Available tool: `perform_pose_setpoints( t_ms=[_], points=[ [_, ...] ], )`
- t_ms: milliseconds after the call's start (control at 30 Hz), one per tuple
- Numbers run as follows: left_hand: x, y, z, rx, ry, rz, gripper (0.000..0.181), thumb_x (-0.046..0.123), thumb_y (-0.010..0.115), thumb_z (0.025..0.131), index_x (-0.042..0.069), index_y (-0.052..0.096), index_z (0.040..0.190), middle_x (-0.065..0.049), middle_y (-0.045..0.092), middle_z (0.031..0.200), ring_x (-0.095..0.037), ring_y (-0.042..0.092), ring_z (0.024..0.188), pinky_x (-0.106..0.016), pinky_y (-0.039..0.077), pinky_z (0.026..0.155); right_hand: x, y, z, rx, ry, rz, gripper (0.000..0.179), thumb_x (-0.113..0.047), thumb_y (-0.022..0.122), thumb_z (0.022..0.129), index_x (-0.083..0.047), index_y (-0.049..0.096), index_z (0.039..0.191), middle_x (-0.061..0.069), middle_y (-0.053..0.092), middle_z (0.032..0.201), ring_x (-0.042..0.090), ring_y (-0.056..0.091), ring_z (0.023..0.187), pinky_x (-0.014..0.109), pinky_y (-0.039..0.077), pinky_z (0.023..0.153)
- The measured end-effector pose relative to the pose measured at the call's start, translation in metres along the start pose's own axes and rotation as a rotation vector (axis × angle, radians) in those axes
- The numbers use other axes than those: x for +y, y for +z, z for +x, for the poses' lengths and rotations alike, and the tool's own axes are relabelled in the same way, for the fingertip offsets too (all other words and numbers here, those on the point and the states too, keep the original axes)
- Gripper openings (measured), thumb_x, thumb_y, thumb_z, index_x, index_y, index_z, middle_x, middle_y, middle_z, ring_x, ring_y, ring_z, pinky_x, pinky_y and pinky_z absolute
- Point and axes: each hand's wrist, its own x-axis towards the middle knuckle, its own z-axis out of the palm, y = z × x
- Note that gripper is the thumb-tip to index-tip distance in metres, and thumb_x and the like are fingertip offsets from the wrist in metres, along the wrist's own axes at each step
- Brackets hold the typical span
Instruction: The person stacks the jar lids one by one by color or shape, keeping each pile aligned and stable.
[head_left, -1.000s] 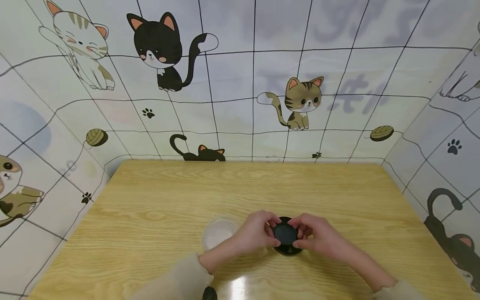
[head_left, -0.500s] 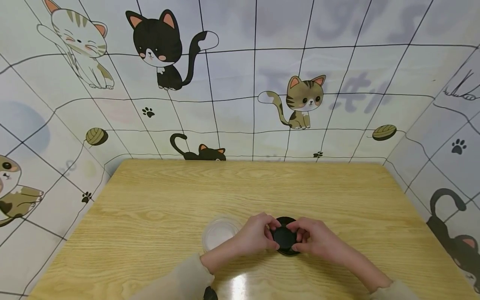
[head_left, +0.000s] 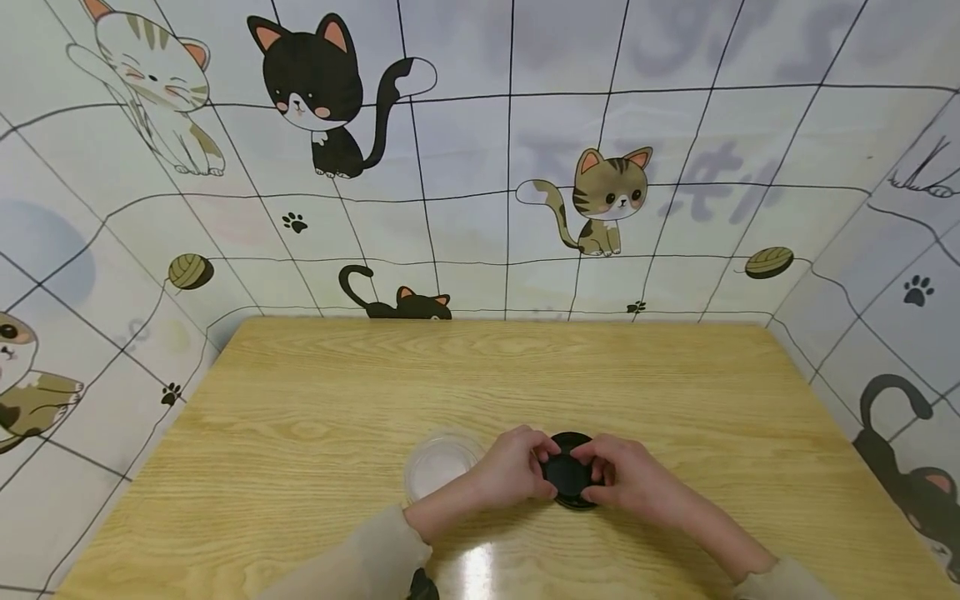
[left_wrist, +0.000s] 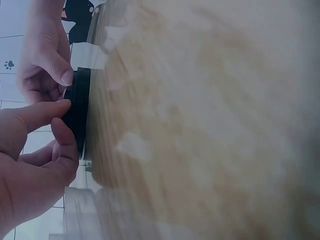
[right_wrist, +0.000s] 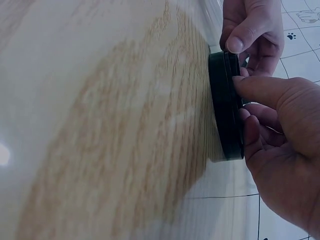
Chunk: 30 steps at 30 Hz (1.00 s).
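Note:
A smaller black disc point(head_left: 567, 477) sits over a wider, low round black dish point(head_left: 570, 437) on the wooden table. From the left, my left hand point(head_left: 517, 468) pinches the disc's edge with thumb and fingers. My right hand point(head_left: 633, 477) grips the opposite edge the same way. In the left wrist view the black dish point(left_wrist: 78, 120) stands low on the tabletop, fingertips right at its upper rim. The right wrist view shows the dish point(right_wrist: 224, 105) side-on, with a narrow ledge near the top where the fingertips press.
A clear round plastic container point(head_left: 435, 468) stands left of the dish, partly behind my left forearm. The wooden table point(head_left: 337, 392) ends at a cloth backdrop point(head_left: 465, 167) printed with cats. A small dark object point(head_left: 423, 586) shows beside the left sleeve.
The disc has shifted slightly left and toward me over the dish, its top turning from bluish to plain black. Both hands have kept their hold and moved slightly with it.

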Motion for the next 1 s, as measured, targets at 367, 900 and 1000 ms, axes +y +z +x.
perform_pose_setpoints(
  t_ms=[367, 900, 1000],
  points=[
    [0.002, 0.001, 0.000, 0.001, -0.018, -0.062, 0.041, -0.003, 0.086, 0.077, -0.004, 0.068, 0.114, -0.005, 0.053, 0.095, -0.006, 0.058, 0.069, -0.019, 0.049, 0.064, -0.004, 0.000, -0.003, -0.003, -0.001, -0.020, 0.040, -0.009, 0.083, 0.087, -0.001, 0.066, 0.123, -0.003, 0.061, 0.098, 0.006, 0.054, 0.077, 0.026, 0.049, 0.064],
    [0.002, -0.021, -0.010, 0.032, 0.018, -0.072, 0.047, 0.003, 0.084, 0.082, 0.002, 0.066, 0.126, -0.008, 0.057, 0.107, -0.008, 0.062, 0.079, -0.022, 0.052, 0.065, -0.011, -0.009, -0.007, 0.116, -0.057, 0.014, 0.041, -0.005, 0.084, 0.085, 0.001, 0.067, 0.121, 0.008, 0.065, 0.106, 0.007, 0.057, 0.079, 0.026, 0.052, 0.064],
    [0.005, -0.034, -0.015, 0.052, 0.045, -0.090, 0.047, 0.005, 0.083, 0.085, 0.002, 0.065, 0.128, -0.015, 0.057, 0.111, -0.011, 0.062, 0.081, -0.023, 0.052, 0.066, -0.013, -0.016, -0.007, 0.166, -0.101, -0.013, 0.040, -0.005, 0.084, 0.085, 0.001, 0.067, 0.120, 0.010, 0.064, 0.105, 0.006, 0.058, 0.078, 0.027, 0.053, 0.064]
  ],
)
